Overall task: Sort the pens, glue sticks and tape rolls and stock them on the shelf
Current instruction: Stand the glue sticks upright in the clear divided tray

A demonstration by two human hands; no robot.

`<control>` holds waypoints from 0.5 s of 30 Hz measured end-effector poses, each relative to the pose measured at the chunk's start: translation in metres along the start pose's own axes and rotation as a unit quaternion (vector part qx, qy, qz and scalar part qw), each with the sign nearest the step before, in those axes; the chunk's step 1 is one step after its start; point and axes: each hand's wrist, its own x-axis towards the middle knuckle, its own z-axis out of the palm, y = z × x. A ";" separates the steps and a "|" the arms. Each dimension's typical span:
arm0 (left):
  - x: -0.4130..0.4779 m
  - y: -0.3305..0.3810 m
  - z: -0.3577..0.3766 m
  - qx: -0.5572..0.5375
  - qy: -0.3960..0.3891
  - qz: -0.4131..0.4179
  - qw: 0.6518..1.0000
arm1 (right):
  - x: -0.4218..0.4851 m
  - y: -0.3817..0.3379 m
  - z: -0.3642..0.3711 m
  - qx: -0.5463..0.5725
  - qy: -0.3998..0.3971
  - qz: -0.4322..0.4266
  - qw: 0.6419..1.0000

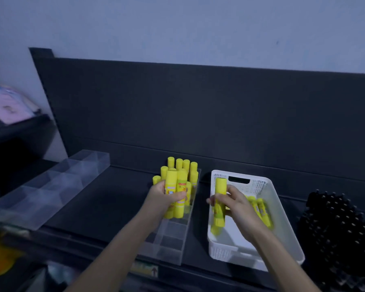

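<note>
My left hand (167,200) grips two yellow glue sticks (175,186) upright over a clear divided organizer (171,239) on the dark shelf. Several more yellow glue sticks (184,167) stand in the organizer's far compartments. My right hand (234,204) holds one yellow glue stick (219,205) upright above the white perforated basket (282,218). A few loose glue sticks (260,209) lie in that basket, partly hidden behind my right hand.
A second clear divided organizer (51,186) lies at the left on the shelf (105,197). A black spiky object (337,234) sits at the far right. A dark back panel (198,114) rises behind. Blurred packets sit on a side shelf at left (9,104).
</note>
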 end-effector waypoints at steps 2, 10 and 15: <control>0.000 0.001 -0.028 0.015 0.009 0.001 1.000 | 0.008 -0.002 0.023 -0.038 -0.006 -0.035 0.999; 0.008 -0.003 -0.135 0.063 0.017 0.001 0.998 | 0.053 0.008 0.134 -0.245 0.052 -0.105 0.962; 0.018 -0.010 -0.159 0.091 -0.024 -0.008 0.996 | 0.059 0.039 0.160 -0.417 0.078 -0.063 0.903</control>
